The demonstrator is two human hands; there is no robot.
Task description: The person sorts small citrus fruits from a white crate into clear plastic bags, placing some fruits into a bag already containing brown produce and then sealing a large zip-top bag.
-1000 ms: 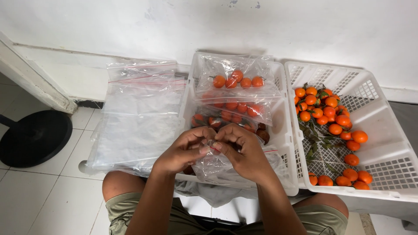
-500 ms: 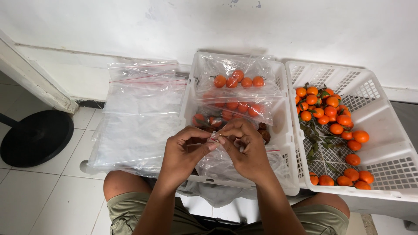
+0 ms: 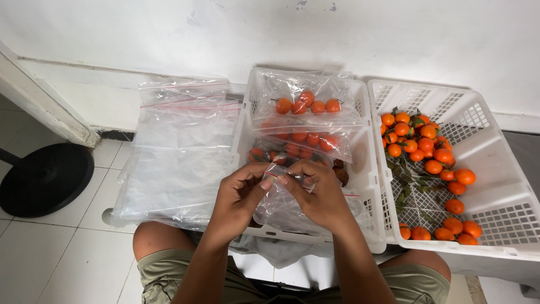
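My left hand (image 3: 239, 200) and my right hand (image 3: 315, 194) meet over the near end of a white plastic crate (image 3: 374, 186). Both pinch the top edge of a clear zip bag (image 3: 284, 205) that hangs between them; its contents are hidden by my fingers. Farther back in the same crate lie clear bags of small oranges (image 3: 306, 104), with a second filled bag (image 3: 301, 143) just beyond my fingertips.
A second white crate (image 3: 489, 146) on the right holds loose small oranges (image 3: 419, 143) with leaves. A stack of clear bags with red zip strips (image 3: 180, 152) lies on the left. A black round base (image 3: 42, 180) sits on the tiled floor at far left. A white wall runs behind.
My hands have risen slightly and drawn closer together at the bag's top edge. The crates and the bag stack have not moved.
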